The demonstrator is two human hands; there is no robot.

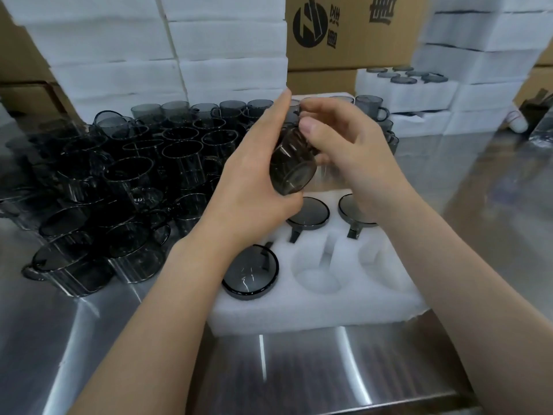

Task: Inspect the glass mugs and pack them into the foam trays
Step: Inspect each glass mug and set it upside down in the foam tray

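A smoky grey glass mug [291, 164] is tilted in the air above the white foam tray [314, 313], its base turned toward me. My left hand [254, 175] cups its left side with the thumb under the base. My right hand [353, 157] holds its right side, thumb on the wall. Three mugs sit upside down in the tray's pockets: one at the front left [250, 272], two in the row behind [308, 212] [351, 211]. Two front pockets [317, 274] are open.
Several loose grey mugs [119, 181] crowd the steel table [299, 369] to the left of the tray. Stacks of white foam trays [167, 49] and cardboard boxes [353, 31] rise behind. A filled tray [407, 85] lies at the back right.
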